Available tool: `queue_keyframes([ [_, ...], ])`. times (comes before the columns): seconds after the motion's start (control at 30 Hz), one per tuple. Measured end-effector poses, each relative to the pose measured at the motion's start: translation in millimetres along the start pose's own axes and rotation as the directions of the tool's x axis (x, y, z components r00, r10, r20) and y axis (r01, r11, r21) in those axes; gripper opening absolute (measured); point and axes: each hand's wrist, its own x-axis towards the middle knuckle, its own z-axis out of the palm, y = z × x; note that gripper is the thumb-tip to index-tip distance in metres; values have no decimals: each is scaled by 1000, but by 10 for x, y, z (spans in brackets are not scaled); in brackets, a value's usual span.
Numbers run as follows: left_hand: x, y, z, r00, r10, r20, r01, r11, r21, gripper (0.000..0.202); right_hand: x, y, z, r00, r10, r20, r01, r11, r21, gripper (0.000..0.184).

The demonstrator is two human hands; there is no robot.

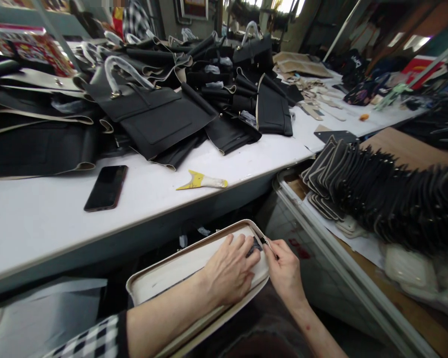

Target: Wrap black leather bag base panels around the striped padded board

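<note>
A long bag-like piece (149, 286) with a cream inside and a raised rim lies in front of me, below the table edge. My left hand (233, 268) reaches across it, fingers bent and gripping near its right end. A dark patch of material (257, 244) shows by those fingertips; what exactly they pinch is partly hidden. At the right corner, my right hand (284, 268) pinches the rim between thumb and forefinger. Something small and dark with a metallic glint (264, 240) is beside this pinch.
On the white table (153, 199) lie a phone (106, 188) and a yellow tool with a whitish wrapped handle (202, 181). Behind them are heaped black handbags (164, 117) with wrapped handles. To my right, stacked black pieces (388, 194) sit above a glass-sided case (302, 243).
</note>
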Motion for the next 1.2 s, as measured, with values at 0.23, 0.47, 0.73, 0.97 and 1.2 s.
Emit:
queue_keyframes([
  [0.23, 7, -17, 20, 1000, 10, -14, -11, 1000, -25, 31, 13, -98, -19, 995, -84, 62, 88, 995, -55, 33],
  [0.47, 135, -69, -151, 998, 48, 51, -43, 995, -87, 27, -59, -112, 63, 998, 57, 8, -57, 998, 8, 32],
  [0.73, 442, -597, -188, 976, -71, -204, 22, 973, -231, 28, -55, -86, 119, 999, 26, -27, -28, 998, -59, 30],
  [0.97, 777, -927, -61, 979, 166, 118, -113, 925, -362, 23, -39, -73, 109, 999, 25, -27, -27, 997, -72, 32],
  [1.2, 830, -1004, 6, 978, 139, 154, -64, 908, -415, 25, -13, -74, 109, 999, 32, -27, -34, 997, -74, 32],
])
